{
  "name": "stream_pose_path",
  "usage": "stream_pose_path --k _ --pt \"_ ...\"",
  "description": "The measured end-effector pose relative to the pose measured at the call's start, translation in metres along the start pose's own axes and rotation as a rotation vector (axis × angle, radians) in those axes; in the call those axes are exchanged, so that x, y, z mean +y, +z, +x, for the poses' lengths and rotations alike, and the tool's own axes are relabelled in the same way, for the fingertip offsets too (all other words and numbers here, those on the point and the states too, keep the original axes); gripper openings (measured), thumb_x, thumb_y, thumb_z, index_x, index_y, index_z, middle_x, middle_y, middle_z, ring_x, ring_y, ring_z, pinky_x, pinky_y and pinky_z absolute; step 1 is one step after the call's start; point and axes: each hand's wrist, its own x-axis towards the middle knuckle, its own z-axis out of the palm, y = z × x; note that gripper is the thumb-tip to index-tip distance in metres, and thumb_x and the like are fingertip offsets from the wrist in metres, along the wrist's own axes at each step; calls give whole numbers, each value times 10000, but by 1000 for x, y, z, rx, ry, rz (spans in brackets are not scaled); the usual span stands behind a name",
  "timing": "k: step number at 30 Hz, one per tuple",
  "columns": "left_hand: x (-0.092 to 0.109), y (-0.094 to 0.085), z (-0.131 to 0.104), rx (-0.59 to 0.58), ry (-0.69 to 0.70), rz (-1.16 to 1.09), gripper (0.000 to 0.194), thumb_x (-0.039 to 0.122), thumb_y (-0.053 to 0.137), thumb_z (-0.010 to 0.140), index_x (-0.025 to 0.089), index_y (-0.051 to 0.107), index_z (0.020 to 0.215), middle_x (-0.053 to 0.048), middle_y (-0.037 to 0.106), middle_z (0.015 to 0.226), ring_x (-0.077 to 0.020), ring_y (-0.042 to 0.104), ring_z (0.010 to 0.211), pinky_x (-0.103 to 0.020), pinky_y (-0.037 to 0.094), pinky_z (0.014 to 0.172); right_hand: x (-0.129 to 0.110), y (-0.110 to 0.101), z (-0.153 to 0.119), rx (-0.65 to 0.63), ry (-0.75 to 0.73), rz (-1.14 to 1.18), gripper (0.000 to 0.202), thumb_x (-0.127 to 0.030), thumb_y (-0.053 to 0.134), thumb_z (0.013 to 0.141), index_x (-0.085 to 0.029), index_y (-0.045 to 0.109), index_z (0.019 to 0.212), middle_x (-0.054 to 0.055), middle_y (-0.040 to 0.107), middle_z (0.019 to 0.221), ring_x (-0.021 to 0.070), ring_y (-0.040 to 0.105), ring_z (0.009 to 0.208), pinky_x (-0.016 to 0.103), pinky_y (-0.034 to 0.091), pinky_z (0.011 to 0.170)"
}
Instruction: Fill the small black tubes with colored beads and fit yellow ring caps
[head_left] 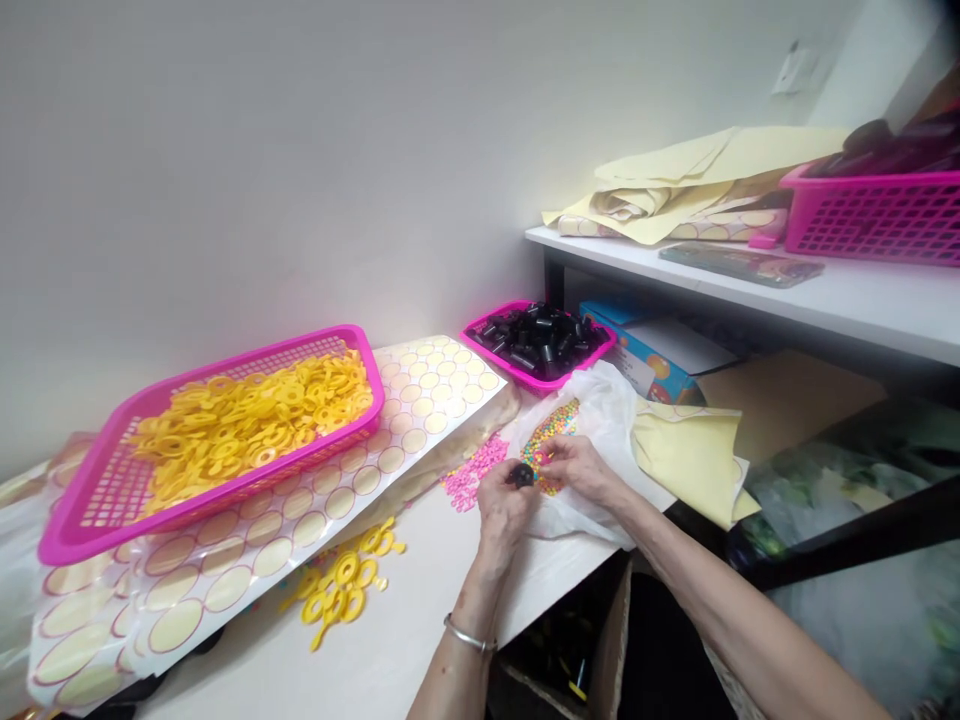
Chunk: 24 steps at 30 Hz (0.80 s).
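My left hand (502,505) is closed around a small black plastic cap (521,474), its dark round end facing up. Close beside it, my right hand (581,468) pinches a small pink piece (541,457) at its fingertips; the fingers partly cover it. Under and behind the hands, many tiny multicoloured beads (551,425) lie in an open white plastic bag (611,400). A heap of little pink pieces (477,472) is spread on the table just left of the bag.
A pink basket (360,345) of yellow ring-ended pieces stands left on sheets printed with circles (420,395). Loose yellow pieces (345,585) lie nearer. Black parts fill another pink basket (551,385) behind. A cardboard box (615,640) sits below the table edge; a white shelf (862,295) overhangs the right.
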Motion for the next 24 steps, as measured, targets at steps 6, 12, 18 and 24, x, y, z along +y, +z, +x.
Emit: stream_pose_path --k 6,12,18,24 --pt "-9 11 4 -46 87 20 165 210 638 515 165 673 670 17 582 584 -122 499 549 -212 369 506 -17 -10 -12 -58 -160 -31 75 -190 550 663 -148 560 724 -31 519 626 107 474 606 230 378 593" --pt "-23 17 3 -69 132 39 235 170 600 534 167 687 752 7 607 635 -145 525 611 -229 382 553 -37 -7 -22 -56 -423 -864 182 -118 430 803 -154 601 752 34 520 754 145 454 717 255 325 626" --pt "-22 19 -3 -52 175 83 129 149 552 558 159 649 642 17 570 587 -128 486 586 -224 350 540 -56 2 -30 -141 -513 -1237 192 -122 450 827 -163 633 866 79 531 828 186 444 807 289 317 668" --pt "-26 13 -6 -62 175 64 262 145 571 561 163 681 798 -10 626 698 -152 535 662 -251 403 618 -43 -8 -25 -8 -442 -1046 208 -118 425 838 -168 620 786 45 535 812 152 460 773 252 318 643"
